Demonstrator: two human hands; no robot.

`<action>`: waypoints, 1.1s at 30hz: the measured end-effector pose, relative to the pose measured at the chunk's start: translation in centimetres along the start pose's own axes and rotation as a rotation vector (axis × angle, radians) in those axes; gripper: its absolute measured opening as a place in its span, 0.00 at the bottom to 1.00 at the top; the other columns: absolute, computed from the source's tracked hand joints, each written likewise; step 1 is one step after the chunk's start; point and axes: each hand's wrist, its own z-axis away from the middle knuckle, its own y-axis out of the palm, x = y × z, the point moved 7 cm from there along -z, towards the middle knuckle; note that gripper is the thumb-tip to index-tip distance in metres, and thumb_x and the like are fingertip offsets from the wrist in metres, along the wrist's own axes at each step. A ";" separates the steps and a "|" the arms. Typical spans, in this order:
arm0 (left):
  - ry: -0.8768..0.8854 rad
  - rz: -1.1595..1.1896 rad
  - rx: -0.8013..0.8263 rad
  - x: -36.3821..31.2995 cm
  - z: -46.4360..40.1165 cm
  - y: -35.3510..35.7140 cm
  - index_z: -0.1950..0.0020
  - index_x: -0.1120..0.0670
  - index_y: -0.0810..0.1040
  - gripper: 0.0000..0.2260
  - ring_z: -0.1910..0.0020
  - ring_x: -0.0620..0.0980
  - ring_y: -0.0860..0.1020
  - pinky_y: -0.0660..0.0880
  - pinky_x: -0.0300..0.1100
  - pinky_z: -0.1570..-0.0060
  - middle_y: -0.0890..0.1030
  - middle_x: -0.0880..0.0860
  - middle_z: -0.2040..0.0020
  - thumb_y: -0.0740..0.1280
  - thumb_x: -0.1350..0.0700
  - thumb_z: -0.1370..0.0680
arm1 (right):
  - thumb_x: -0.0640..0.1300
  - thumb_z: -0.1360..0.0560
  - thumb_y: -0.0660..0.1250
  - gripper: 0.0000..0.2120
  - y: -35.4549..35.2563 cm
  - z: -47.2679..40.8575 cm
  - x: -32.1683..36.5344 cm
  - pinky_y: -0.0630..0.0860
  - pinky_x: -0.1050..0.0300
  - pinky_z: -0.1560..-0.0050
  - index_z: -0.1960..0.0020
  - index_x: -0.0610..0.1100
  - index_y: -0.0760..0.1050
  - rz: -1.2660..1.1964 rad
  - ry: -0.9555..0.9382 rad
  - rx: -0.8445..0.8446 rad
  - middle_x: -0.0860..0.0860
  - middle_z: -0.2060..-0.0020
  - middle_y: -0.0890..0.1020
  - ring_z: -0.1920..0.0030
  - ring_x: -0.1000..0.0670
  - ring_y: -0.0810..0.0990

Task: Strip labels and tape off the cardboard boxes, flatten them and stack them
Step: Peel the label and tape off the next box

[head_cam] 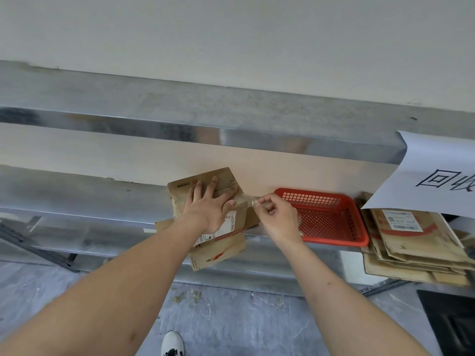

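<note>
A flattened brown cardboard box [218,250] lies on the steel shelf [77,196], its lower flap hanging over the front edge. A white shipping label [226,231] is stuck on it, partly under my palm. My left hand [210,209] presses flat on the box with fingers spread. My right hand [276,218] pinches the end of a clear tape strip [248,201] that stretches from the box's right edge. A stack of flattened boxes [411,247] lies at the far right of the shelf.
A red plastic basket [331,217] sits right of the box, holding bits of crumpled tape. A white paper sign [437,181] hangs from the upper shelf over the stack. Tape scraps lie on the grey floor [231,317]. My shoe [172,344] shows below.
</note>
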 end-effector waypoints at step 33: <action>0.151 -0.059 -0.164 -3.8 0.0 -0.5 0.22 0.28 0.52 0.23 0.19 0.62 0.47 0.47 0.63 0.22 0.51 0.48 0.16 0.40 0.33 0.18 | 0.42 0.24 0.74 0.06 -4.7 -2.2 -6.8 0.79 0.54 0.42 0.48 0.47 0.86 0.044 0.361 -0.244 0.50 0.52 0.87 0.49 0.47 0.83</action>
